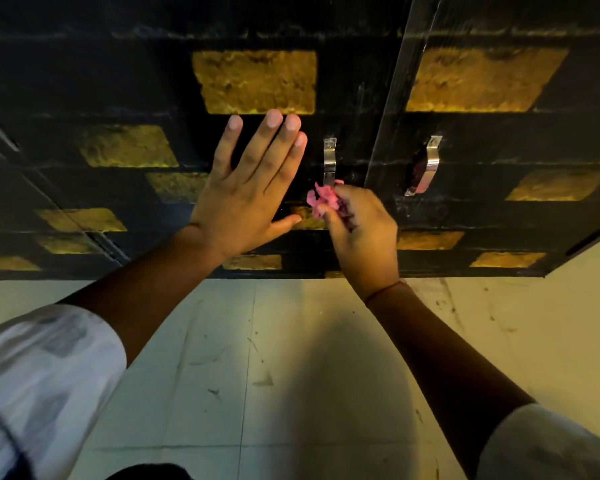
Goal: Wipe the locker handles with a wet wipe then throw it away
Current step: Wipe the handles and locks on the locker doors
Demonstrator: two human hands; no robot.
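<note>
Two metal handles are fixed to the dark locker doors: the left handle (329, 161) on the left door and the right handle (429, 168) on the right door. My left hand (246, 192) lies flat with straight fingers against the left door (253, 81), just left of the left handle. My right hand (361, 233) pinches a crumpled pink wet wipe (324, 199) at the lower end of the left handle. The wipe touches or hides that handle's bottom tip.
The locker fronts are black with yellow-gold rectangular patches. The right door (499, 81) stands slightly ajar, its edge angled outward. Pale, scuffed floor tiles (274, 358) spread below the lockers. White sleeves show at both lower corners.
</note>
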